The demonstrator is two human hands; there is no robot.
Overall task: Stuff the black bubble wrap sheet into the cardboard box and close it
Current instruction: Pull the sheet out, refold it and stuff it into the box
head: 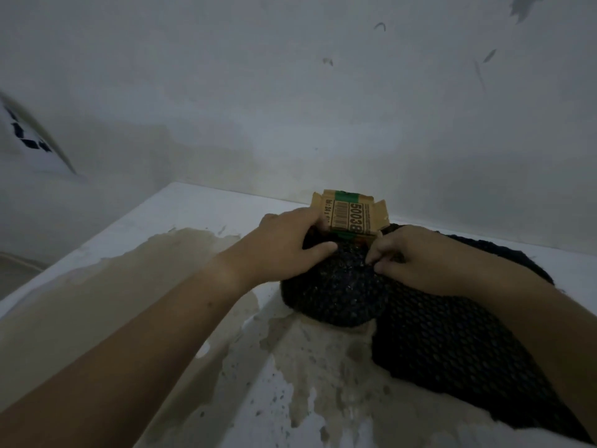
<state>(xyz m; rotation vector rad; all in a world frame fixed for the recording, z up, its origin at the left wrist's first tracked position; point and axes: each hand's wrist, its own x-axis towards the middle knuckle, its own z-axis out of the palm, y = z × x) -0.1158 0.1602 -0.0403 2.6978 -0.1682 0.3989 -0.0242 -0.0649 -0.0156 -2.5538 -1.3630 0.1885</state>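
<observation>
Fingers, left hand [287, 245]: curled over the left edge of the cardboard box [350, 215] beside its raised flap. The thumb lies out straight, pressed on the bunched top of the black bubble wrap sheet [336, 295]. Box edge and wrap are gripped together between thumb and fingers.

Fingers, right hand [423, 258]: curled tight and close together, tips pinching a fold of the wrap just below the flap's right corner. The thumb cannot be made out.

Position of task items: the box sits near the back edge of the white table [181, 221], close to the wall [290, 92]. Only its upright open flap shows — the body is hidden behind the hands and the wrap. The wrap is wadded into a rounded lump in front of the box mouth, and the rest trails flat on the table under the right forearm, toward the near right corner.

Markings on flap, printed sideways: a barcode, large digits "5003" with a further digit partly cut off, and small text too blurred to read. Green tape bands cross its top and bottom edges.

Table surface — broad tan stains and dark specks.
</observation>
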